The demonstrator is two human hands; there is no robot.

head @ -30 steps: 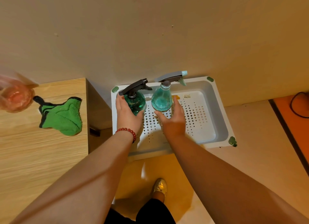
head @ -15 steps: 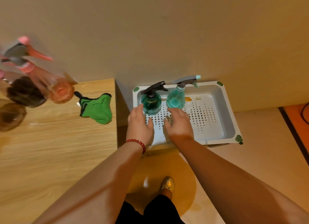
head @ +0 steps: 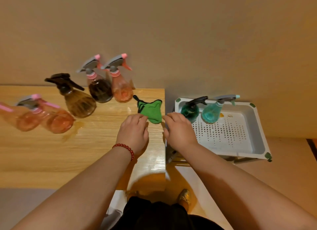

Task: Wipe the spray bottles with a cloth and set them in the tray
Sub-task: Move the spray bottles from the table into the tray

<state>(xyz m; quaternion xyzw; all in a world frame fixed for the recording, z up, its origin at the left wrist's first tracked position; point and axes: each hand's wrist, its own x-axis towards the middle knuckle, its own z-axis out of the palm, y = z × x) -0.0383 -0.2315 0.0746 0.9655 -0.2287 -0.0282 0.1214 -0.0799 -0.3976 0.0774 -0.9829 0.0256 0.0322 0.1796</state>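
A green cloth [head: 151,110] lies near the right edge of the wooden table [head: 68,152]. My left hand [head: 133,132] reaches its near left edge and my right hand [head: 178,128] its near right edge, fingertips at the cloth; neither plainly grips it. A dark green spray bottle [head: 189,110] and a teal spray bottle [head: 211,114] stand side by side at the back left of the white perforated tray [head: 257,126]. Several more spray bottles stand on the table: a pink one [head: 122,89], a dark brown one [head: 100,90], an amber one [head: 78,102].
Two blurred pink bottles [head: 56,120] are at the table's far left. The tray sits lower than the table, just right of it, against the beige wall. A wet patch [head: 75,128] shines on the tabletop. My foot [head: 184,195] is on the floor below.
Both hands have left the two bottles in the tray and moved left to the green cloth. The view swung left, bringing the table's bottles into sight.
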